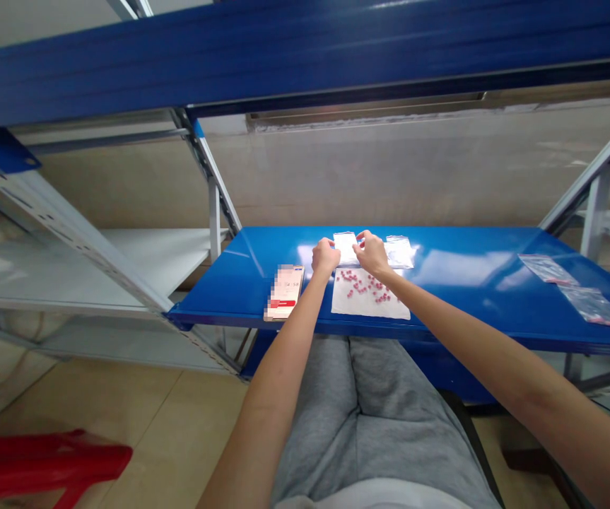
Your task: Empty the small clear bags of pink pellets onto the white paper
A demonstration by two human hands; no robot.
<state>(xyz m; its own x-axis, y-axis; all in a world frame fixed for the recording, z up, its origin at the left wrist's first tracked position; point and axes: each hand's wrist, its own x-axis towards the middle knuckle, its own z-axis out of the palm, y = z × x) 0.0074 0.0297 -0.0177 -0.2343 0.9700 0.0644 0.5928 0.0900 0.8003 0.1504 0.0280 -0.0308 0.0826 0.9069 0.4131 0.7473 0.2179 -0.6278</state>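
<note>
A small pale zip bag [345, 247] lies between my two hands near the back of the blue tabletop. My left hand [324, 256] has its fingers curled at the bag's left edge. On the opposite edge, the bent fingers of my right hand [371, 253] hold the bag. Just in front lies a white cloth or paper sheet [343, 304], with many small pink beads [358, 284] scattered over it. Partly behind my right hand is a pile of clear zip bags [400, 252]. The fingertips are too small to see in detail.
A phone [285, 291] with a lit, partly blurred screen lies to the left. Two clear bags [596, 305] with some pink contents rest at the right of the blue table [464, 304]. A blue shelf beam [305, 56] crosses overhead. A red stool [44, 463] stands lower left.
</note>
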